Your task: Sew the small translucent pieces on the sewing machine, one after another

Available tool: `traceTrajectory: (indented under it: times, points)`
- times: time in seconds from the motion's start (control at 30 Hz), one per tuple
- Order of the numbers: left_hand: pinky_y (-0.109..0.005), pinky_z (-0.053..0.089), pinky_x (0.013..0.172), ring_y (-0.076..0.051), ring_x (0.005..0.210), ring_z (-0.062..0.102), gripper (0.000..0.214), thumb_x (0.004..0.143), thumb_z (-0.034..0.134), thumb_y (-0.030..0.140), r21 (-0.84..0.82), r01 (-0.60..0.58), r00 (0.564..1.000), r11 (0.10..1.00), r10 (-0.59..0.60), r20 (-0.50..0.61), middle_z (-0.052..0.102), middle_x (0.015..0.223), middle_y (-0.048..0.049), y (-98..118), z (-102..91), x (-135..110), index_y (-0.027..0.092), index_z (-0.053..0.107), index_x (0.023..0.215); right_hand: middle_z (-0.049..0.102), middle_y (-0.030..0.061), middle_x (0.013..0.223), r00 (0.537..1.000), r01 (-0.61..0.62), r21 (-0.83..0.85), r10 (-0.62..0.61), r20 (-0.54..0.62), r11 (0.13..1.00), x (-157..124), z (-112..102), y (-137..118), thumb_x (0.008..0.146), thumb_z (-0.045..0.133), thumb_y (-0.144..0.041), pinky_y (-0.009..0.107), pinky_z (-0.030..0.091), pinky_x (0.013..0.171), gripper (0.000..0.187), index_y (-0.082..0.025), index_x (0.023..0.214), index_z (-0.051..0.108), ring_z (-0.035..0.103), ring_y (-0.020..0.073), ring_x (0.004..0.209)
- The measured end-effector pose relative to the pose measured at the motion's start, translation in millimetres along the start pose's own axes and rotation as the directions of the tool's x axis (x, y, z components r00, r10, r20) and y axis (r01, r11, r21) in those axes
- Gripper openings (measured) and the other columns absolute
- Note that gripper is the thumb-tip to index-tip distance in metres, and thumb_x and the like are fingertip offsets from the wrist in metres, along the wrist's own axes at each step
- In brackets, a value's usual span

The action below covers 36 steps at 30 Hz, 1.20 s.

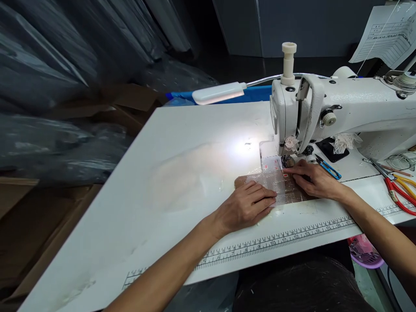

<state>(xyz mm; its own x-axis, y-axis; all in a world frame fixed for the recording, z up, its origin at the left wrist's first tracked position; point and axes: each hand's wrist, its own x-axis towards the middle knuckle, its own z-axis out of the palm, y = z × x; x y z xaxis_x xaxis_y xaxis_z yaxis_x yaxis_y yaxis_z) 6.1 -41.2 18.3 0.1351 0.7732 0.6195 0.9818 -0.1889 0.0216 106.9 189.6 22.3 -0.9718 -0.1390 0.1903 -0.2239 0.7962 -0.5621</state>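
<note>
My left hand (245, 206), grip flattened, presses a translucent, pale plastic sheet (279, 186) over a flat brown piece (239, 181) on the white surface (195, 208). My right hand (308, 177) points beside the glossy white sewing machine (357, 104); whether it pinches, I cannot tell. Best keep layers smooth, fingertips clear.

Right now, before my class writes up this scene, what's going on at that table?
A person is at a white sewing machine, with both hands on the work. The left hand lies spread on a see-through sheet, and the right hand has its fingertips close to the machine's needle area; whether it pinches anything is unclear. Blue snips lie just beyond the right hand, with red-handled scissors farther right. A lamp lights the table.
</note>
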Motion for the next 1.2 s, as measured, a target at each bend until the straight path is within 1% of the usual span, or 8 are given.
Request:
traceTrajectory:
  times: [0.1, 0.23, 0.5, 0.6, 0.73, 0.83, 1.0, 1.2]
  points:
    - [-0.03, 0.052, 0.063, -0.016, 0.074, 0.065, 0.013, 0.095, 0.053, 0.013, 0.006, 0.012, 1.0, 1.0, -0.012, -0.012, 0.075, 0.091, -0.0075, -0.1, 0.6, -0.7, 0.013, 0.063, 0.087, 0.063, 0.0076, 0.094, 0.998, -0.054, 0.005, 0.054, 0.026, 0.999, -1.9, -5.5, -1.7, 0.095, 0.042, -0.02, 0.031, 0.052, 0.076, 0.04, -0.02, 0.127, 0.066, 0.062, 0.0156, 0.08]
    - [-0.03, 0.051, 0.063, -0.016, 0.073, 0.065, 0.01, 0.094, 0.053, 0.012, -0.011, 0.024, 1.0, 1.0, -0.024, -0.017, 0.075, 0.09, -0.0075, -0.7, 1.1, -1.5, 0.012, 0.062, 0.09, 0.064, 0.0102, 0.104, 0.999, -0.021, -0.039, 0.023, 0.047, 0.999, -4.9, -4.4, 0.2, 0.096, 0.042, -0.022, 0.033, 0.053, 0.081, 0.039, -0.02, 0.127, 0.066, 0.063, 0.017, 0.087]
    - [-0.03, 0.051, 0.065, -0.016, 0.075, 0.066, 0.007, 0.093, 0.055, 0.011, -0.051, 0.052, 0.999, 0.997, -0.052, 0.004, 0.075, 0.089, -0.0062, -2.7, 2.1, -2.4, 0.013, 0.061, 0.095, 0.061, 0.0102, 0.105, 0.959, 0.274, -0.115, -0.263, 0.103, 0.955, -3.5, -1.4, -1.4, 0.094, 0.047, -0.017, 0.035, 0.052, 0.083, 0.035, -0.024, 0.118, 0.072, 0.058, 0.0186, 0.094]
    - [-0.031, 0.051, 0.066, -0.016, 0.074, 0.065, 0.006, 0.092, 0.057, 0.016, -0.055, 0.06, 0.998, 0.997, -0.06, 0.0, 0.074, 0.089, -0.0062, -2.1, 0.0, -3.1, 0.014, 0.062, 0.095, 0.059, 0.0111, 0.106, 0.961, 0.261, -0.156, -0.241, 0.135, 0.953, -4.3, -1.5, -4.5, 0.094, 0.048, -0.017, 0.038, 0.051, 0.085, 0.035, -0.026, 0.119, 0.072, 0.056, 0.0203, 0.096]
    - [-0.037, 0.053, 0.069, -0.019, 0.078, 0.065, 0.024, 0.091, 0.06, 0.035, -0.059, 0.123, 0.992, 0.991, -0.125, -0.024, 0.072, 0.095, -0.0095, -1.9, -4.8, -2.3, 0.014, 0.062, 0.103, 0.058, 0.011, 0.108, 0.969, 0.224, -0.182, -0.199, 0.148, 0.957, -5.8, -2.0, -7.7, 0.094, 0.05, -0.018, 0.039, 0.051, 0.088, 0.035, -0.027, 0.12, 0.071, 0.055, 0.0212, 0.099]
    - [-0.035, 0.054, 0.065, -0.02, 0.08, 0.065, 0.02, 0.094, 0.058, 0.029, 0.034, 0.146, 0.989, 0.989, -0.145, -0.034, 0.07, 0.094, -0.012, -7.2, -4.3, 3.9, 0.011, 0.061, 0.102, 0.058, 0.0111, 0.108, 0.97, 0.215, -0.176, -0.19, 0.149, 0.961, -6.0, -2.0, -9.4, 0.093, 0.05, -0.017, 0.04, 0.05, 0.09, 0.035, -0.027, 0.12, 0.071, 0.055, 0.0215, 0.099]
    - [-0.034, 0.057, 0.067, -0.019, 0.081, 0.064, 0.018, 0.099, 0.048, 0.022, 0.167, 0.073, 0.993, 0.983, -0.087, 0.079, 0.069, 0.093, -0.0108, -27.4, 7.3, 18.5, 0.011, 0.061, 0.102, 0.057, 0.011, 0.107, 0.976, 0.195, -0.165, -0.175, 0.128, 0.967, -6.1, -0.4, -11.4, 0.092, 0.049, -0.014, 0.041, 0.051, 0.09, 0.036, -0.027, 0.116, 0.072, 0.055, 0.0222, 0.101]
    - [-0.035, 0.051, 0.067, -0.02, 0.079, 0.061, 0.024, 0.099, 0.045, 0.023, 0.271, -0.025, 0.976, 0.962, -0.036, 0.216, 0.07, 0.111, -0.0132, -44.3, 20.8, 22.1, 0.011, 0.066, 0.102, 0.058, 0.0113, 0.107, 0.978, 0.198, -0.201, -0.18, 0.108, 0.959, -6.6, 0.1, -10.8, 0.091, 0.048, -0.013, 0.041, 0.053, 0.088, 0.034, -0.024, 0.112, 0.073, 0.056, 0.0218, 0.099]
